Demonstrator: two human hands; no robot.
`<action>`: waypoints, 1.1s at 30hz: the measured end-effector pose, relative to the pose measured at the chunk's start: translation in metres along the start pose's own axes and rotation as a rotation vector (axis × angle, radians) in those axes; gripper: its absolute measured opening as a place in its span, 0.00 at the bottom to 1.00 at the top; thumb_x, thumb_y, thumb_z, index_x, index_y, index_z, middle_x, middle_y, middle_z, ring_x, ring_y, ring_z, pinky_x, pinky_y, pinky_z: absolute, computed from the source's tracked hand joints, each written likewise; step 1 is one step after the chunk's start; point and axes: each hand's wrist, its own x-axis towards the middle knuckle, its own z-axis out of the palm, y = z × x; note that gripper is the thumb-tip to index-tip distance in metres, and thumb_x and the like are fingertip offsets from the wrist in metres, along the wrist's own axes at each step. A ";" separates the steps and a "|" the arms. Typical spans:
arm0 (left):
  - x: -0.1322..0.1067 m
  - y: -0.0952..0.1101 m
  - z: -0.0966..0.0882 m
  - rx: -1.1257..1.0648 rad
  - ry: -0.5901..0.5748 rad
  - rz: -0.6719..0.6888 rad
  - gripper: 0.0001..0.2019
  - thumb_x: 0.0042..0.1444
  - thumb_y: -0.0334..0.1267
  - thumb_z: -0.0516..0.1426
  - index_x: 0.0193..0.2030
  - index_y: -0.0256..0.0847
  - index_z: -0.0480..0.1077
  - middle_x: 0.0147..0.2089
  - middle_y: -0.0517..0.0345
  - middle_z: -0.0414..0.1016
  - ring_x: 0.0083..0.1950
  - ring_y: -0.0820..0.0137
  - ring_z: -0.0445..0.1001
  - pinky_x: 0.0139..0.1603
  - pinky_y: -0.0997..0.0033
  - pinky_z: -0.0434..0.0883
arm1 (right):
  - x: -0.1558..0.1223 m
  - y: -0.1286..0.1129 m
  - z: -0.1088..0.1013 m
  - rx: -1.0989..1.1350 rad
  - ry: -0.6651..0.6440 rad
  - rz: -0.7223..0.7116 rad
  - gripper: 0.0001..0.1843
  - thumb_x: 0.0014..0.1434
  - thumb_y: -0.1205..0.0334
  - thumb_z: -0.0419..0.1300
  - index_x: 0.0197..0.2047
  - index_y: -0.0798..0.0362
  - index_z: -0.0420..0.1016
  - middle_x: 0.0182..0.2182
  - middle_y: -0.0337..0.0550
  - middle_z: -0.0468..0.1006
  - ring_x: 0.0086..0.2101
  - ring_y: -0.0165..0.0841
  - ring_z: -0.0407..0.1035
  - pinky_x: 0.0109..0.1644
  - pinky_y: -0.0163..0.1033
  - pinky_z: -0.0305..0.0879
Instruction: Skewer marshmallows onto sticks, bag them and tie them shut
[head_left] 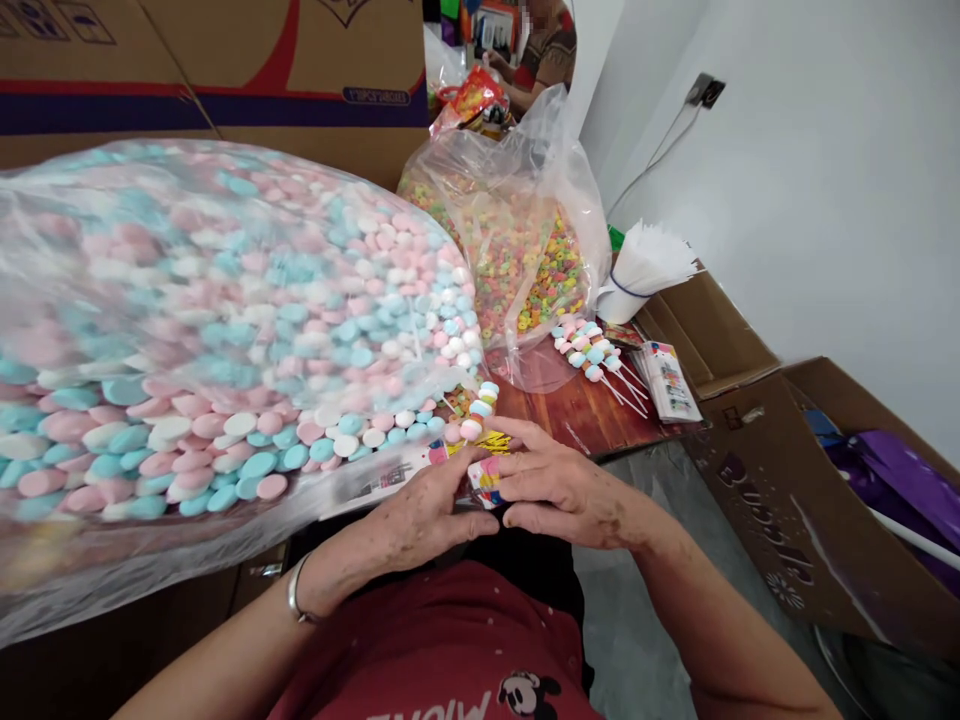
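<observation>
My left hand (pixel 421 512), with a silver bangle on the wrist, is closed at the table's front edge on a small printed packet (pixel 484 482). From the other side, my right hand (pixel 564 492) grips the same packet, its fingers bent over the print. Just above the left fingertips is a marshmallow skewer (pixel 481 408) in pink, white and blue; whether a finger holds its stick is hidden. Yellow strips (pixel 496 440), perhaps ties, lie behind the fingers. Beside the left hand lie more printed packets (pixel 386 478). A big clear bag of marshmallows (pixel 247 300) spreads to the left.
Behind stands a clear bag of colourful ring candies (pixel 525 260). Finished skewers (pixel 589 350) lie on the red table (pixel 525 405), near a packet stack (pixel 666 382) and a cup of white sticks (pixel 622 300). Cardboard boxes (pixel 787 500) stand at right. Another person (pixel 551 50) sits beyond.
</observation>
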 end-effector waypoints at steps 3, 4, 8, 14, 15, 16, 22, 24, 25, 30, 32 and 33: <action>-0.001 -0.001 0.000 0.078 -0.014 -0.028 0.14 0.57 0.36 0.60 0.50 0.39 0.68 0.45 0.53 0.79 0.42 0.64 0.75 0.43 0.65 0.71 | -0.003 0.004 0.001 -0.063 -0.014 -0.029 0.10 0.67 0.63 0.55 0.42 0.54 0.78 0.49 0.46 0.78 0.70 0.41 0.43 0.71 0.55 0.46; -0.001 -0.002 0.000 0.104 -0.008 -0.028 0.13 0.57 0.35 0.59 0.49 0.38 0.68 0.43 0.53 0.79 0.40 0.64 0.75 0.41 0.66 0.70 | -0.005 0.006 0.002 -0.082 -0.016 -0.036 0.10 0.66 0.64 0.56 0.43 0.54 0.78 0.51 0.46 0.78 0.70 0.42 0.40 0.71 0.56 0.46; -0.002 -0.012 0.002 0.150 0.051 0.019 0.08 0.58 0.35 0.57 0.44 0.38 0.69 0.37 0.56 0.78 0.35 0.67 0.72 0.36 0.69 0.68 | -0.004 0.010 0.005 -0.120 -0.013 -0.046 0.09 0.65 0.63 0.57 0.46 0.54 0.78 0.54 0.46 0.77 0.70 0.44 0.38 0.70 0.62 0.44; -0.010 -0.015 0.000 0.016 0.120 0.022 0.09 0.58 0.39 0.58 0.42 0.38 0.70 0.34 0.59 0.76 0.32 0.71 0.69 0.34 0.73 0.66 | 0.010 0.009 0.016 -0.190 0.066 -0.109 0.07 0.65 0.63 0.58 0.42 0.52 0.78 0.47 0.42 0.80 0.66 0.41 0.54 0.69 0.58 0.48; -0.012 -0.014 0.000 -0.011 0.125 0.016 0.09 0.58 0.39 0.58 0.42 0.38 0.71 0.34 0.60 0.76 0.32 0.71 0.69 0.34 0.74 0.66 | 0.013 0.008 0.019 -0.202 0.085 -0.125 0.07 0.65 0.63 0.58 0.42 0.52 0.78 0.46 0.41 0.81 0.64 0.41 0.56 0.68 0.57 0.50; -0.014 -0.015 0.000 -0.037 0.128 0.014 0.09 0.57 0.39 0.58 0.42 0.38 0.71 0.34 0.61 0.76 0.31 0.72 0.68 0.34 0.74 0.66 | 0.016 0.006 0.021 -0.214 0.104 -0.137 0.06 0.65 0.63 0.58 0.41 0.52 0.77 0.46 0.41 0.81 0.63 0.41 0.59 0.68 0.56 0.51; -0.028 -0.026 -0.004 -0.191 0.234 0.021 0.08 0.55 0.39 0.62 0.40 0.38 0.74 0.33 0.60 0.76 0.32 0.72 0.70 0.35 0.75 0.68 | 0.027 -0.006 0.017 -0.238 0.264 -0.181 0.08 0.65 0.61 0.58 0.45 0.53 0.74 0.44 0.44 0.81 0.52 0.39 0.68 0.63 0.53 0.60; -0.033 -0.030 -0.007 -0.234 0.263 0.012 0.09 0.55 0.40 0.63 0.39 0.38 0.74 0.31 0.60 0.75 0.30 0.73 0.69 0.33 0.75 0.68 | 0.027 -0.002 0.014 -0.255 0.377 -0.110 0.09 0.66 0.61 0.57 0.48 0.52 0.73 0.45 0.46 0.80 0.49 0.38 0.69 0.58 0.50 0.65; -0.036 -0.032 -0.009 -0.252 0.274 0.005 0.09 0.55 0.41 0.63 0.39 0.37 0.75 0.30 0.60 0.75 0.29 0.74 0.68 0.33 0.76 0.68 | 0.026 0.002 0.014 -0.298 0.412 -0.053 0.09 0.66 0.62 0.55 0.48 0.52 0.73 0.44 0.46 0.80 0.47 0.37 0.70 0.54 0.49 0.66; -0.048 -0.046 -0.012 -0.217 0.309 -0.004 0.13 0.55 0.45 0.64 0.40 0.37 0.75 0.30 0.60 0.72 0.29 0.75 0.65 0.31 0.77 0.66 | 0.029 0.027 0.048 -0.591 0.189 0.040 0.14 0.69 0.67 0.48 0.47 0.57 0.75 0.42 0.50 0.79 0.42 0.38 0.67 0.47 0.45 0.67; -0.049 -0.051 -0.011 -0.168 0.320 -0.011 0.15 0.55 0.48 0.64 0.38 0.36 0.76 0.29 0.60 0.71 0.28 0.75 0.64 0.29 0.77 0.65 | 0.033 0.033 0.066 -0.661 0.091 -0.002 0.15 0.70 0.67 0.47 0.48 0.59 0.75 0.44 0.52 0.78 0.42 0.39 0.66 0.46 0.46 0.67; -0.049 -0.052 -0.011 -0.155 0.330 -0.016 0.16 0.54 0.50 0.64 0.37 0.36 0.76 0.29 0.60 0.71 0.28 0.75 0.63 0.29 0.77 0.64 | 0.036 0.035 0.073 -0.693 0.062 -0.016 0.15 0.69 0.68 0.48 0.47 0.59 0.75 0.44 0.52 0.78 0.41 0.40 0.66 0.45 0.46 0.67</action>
